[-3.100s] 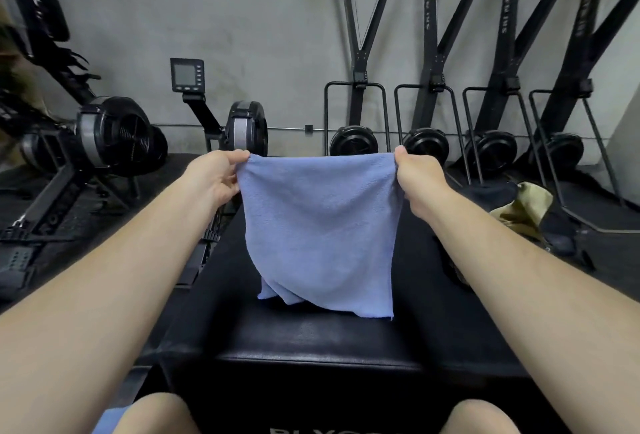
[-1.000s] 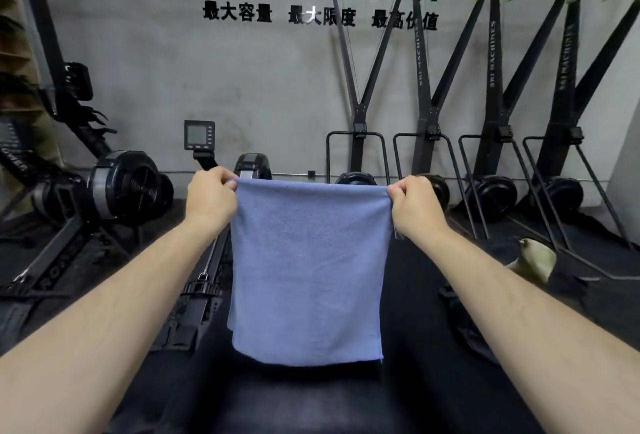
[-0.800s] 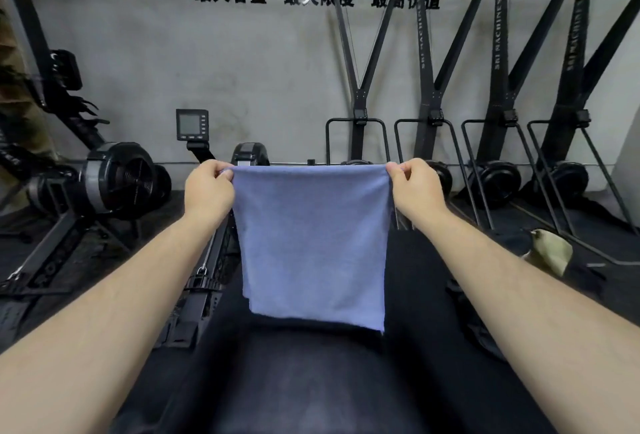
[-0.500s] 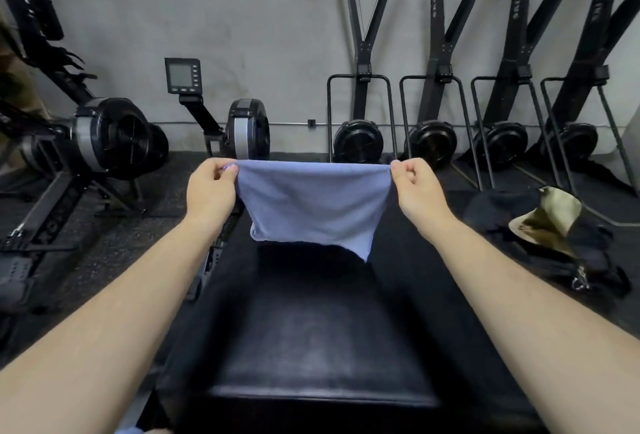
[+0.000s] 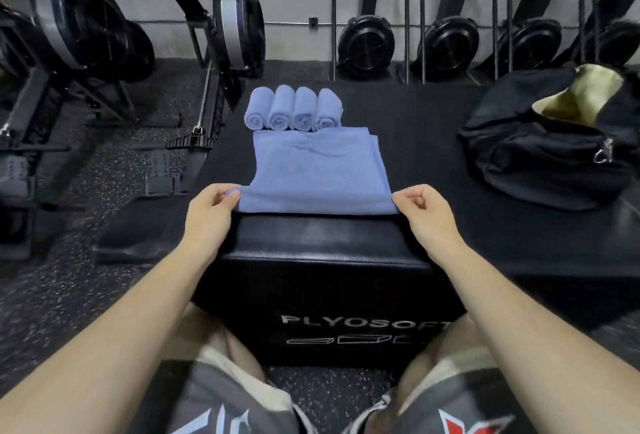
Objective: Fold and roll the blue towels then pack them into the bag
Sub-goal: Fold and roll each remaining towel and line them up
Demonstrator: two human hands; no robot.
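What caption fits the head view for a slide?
Both hands, left and right, pinch a flat towel on the box, before four rolled towels.

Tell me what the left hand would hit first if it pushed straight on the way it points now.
The left hand points away from the body, along the left edge of the flat towel it pinches. Going straight on, it would probably reach the leftmost rolled towel first, though depth is hard to judge here.

Black padded plyo box (image 5: pixel 322 246) bearing a flat blue towel (image 5: pixel 317 170), four rolled towels (image 5: pixel 293 108) just behind.
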